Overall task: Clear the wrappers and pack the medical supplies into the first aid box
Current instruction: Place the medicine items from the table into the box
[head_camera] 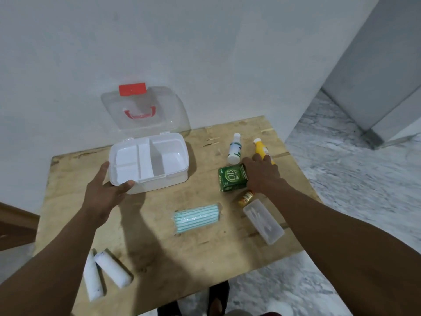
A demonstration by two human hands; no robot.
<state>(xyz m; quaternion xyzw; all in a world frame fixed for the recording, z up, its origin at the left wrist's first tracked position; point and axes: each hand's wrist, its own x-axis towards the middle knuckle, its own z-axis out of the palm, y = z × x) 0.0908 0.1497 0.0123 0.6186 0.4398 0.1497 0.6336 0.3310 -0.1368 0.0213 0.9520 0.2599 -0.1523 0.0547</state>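
The white first aid box (173,176) stands open at the table's back left, its clear lid (145,110) with red latch leaning on the wall. A white divider tray sits inside. My left hand (107,190) grips the box's front left corner. My right hand (262,174) lies over the green OB Herbal carton (230,181), fingertips touching the yellow bottle (262,148). A white bottle (234,149) lies beside it. A small amber bottle (246,198), a clear plastic case (264,221), a wrapped striped face mask (196,217) and two white bandage rolls (104,272) lie nearer to me.
The wooden table (159,254) stands against a white wall. Marble-patterned floor shows to the right, with a grey door or panel (373,76) beyond. My feet appear below the table's near edge.
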